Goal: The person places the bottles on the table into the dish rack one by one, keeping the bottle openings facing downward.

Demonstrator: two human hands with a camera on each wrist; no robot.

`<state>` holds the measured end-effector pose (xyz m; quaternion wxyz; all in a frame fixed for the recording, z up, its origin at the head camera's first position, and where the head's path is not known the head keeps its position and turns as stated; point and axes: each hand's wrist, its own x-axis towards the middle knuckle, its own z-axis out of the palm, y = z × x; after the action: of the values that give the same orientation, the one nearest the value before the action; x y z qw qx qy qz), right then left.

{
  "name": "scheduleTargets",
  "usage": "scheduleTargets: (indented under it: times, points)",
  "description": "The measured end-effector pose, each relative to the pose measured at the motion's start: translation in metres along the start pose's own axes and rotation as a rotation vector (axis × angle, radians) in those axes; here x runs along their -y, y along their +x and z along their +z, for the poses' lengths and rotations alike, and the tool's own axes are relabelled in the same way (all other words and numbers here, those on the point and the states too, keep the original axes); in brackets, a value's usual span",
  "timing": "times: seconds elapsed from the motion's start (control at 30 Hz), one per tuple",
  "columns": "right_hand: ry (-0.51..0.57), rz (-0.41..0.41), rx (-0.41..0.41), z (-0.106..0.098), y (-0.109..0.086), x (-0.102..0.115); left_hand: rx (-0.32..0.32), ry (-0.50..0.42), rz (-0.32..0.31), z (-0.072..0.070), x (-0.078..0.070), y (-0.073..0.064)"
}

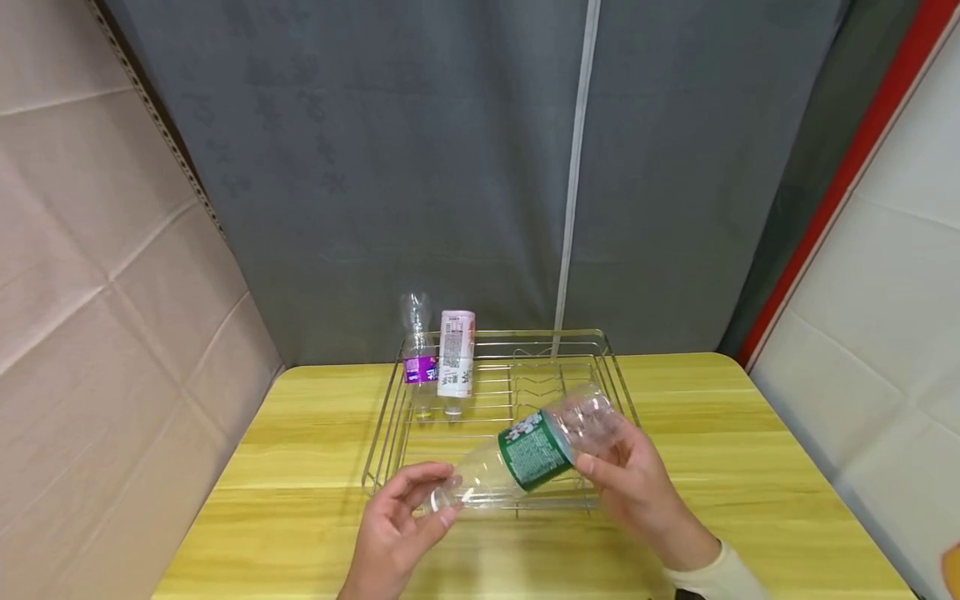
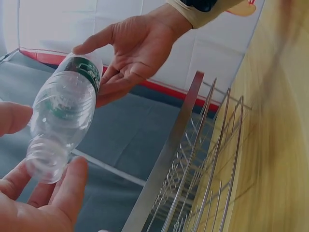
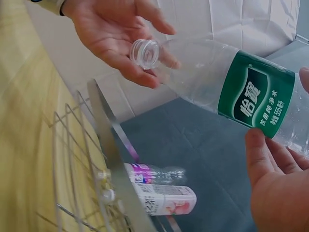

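Note:
A clear plastic water bottle [image 1: 480, 475] with a green label lies tilted across the space above the wire rack's front, its neck toward the left. My right hand [image 1: 637, 483] holds it near the base, thumb on one side and fingers on the other. Around the neck is my left hand [image 1: 401, 529], thumb and fingers spread; in the right wrist view the left thumb stands apart from the bottle. No cap shows on the bottle mouth [image 3: 145, 53]. The left wrist view shows the bottle [image 2: 65, 108] between both hands.
A metal wire rack [image 1: 615, 375] stands on the wood-grain table [image 1: 697, 467]. At its left back, a clear bottle with a purple label [image 1: 420, 369] and a pink-and-white labelled bottle [image 1: 456, 354] lean side by side. A grey curtain [image 1: 375, 167] hangs behind.

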<state>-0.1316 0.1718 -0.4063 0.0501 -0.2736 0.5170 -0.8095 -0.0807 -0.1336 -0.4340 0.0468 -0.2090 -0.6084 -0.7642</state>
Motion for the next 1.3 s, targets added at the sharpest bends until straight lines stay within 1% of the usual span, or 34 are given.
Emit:
scheduleTargets:
  times: [0.1, 0.17, 0.33, 0.4, 0.47, 0.6, 0.8, 1.0, 1.17, 1.3]
  points:
    - [-0.038, 0.017, -0.035, -0.003, 0.008, 0.007, -0.047, 0.076, 0.013, -0.007, 0.000, 0.001]
    - [-0.063, 0.026, -0.049, -0.005, 0.014, 0.010, -0.098, 0.163, 0.004, -0.012, -0.002, 0.001]
    - [-0.144, 0.042, -0.105, -0.010, 0.031, 0.016, -0.233, 0.377, -0.089, -0.023, -0.009, 0.003]
    - [-0.184, 0.056, -0.135, -0.012, 0.039, 0.017, -0.278, 0.441, -0.127, -0.029, -0.012, 0.004]
    - [-0.215, 0.074, -0.165, -0.014, 0.047, 0.017, -0.319, 0.494, -0.150, -0.038, -0.013, 0.006]
    - [-0.264, 0.123, -0.212, -0.020, 0.066, 0.015, -0.383, 0.564, -0.185, -0.055, -0.011, 0.008]
    - [-0.370, 0.176, -0.249, -0.030, 0.091, 0.008, -0.442, 0.626, -0.228, -0.074, -0.005, 0.007]
    - [-0.464, 0.208, -0.253, -0.033, 0.113, 0.000, -0.510, 0.644, -0.237, -0.086, 0.002, 0.009]
    - [-0.542, 0.257, -0.269, -0.037, 0.132, -0.012, -0.528, 0.649, -0.261, -0.092, 0.007, 0.009]
    - [-0.536, 0.280, -0.271, -0.042, 0.144, -0.024, -0.527, 0.649, -0.290, -0.095, 0.011, 0.008]
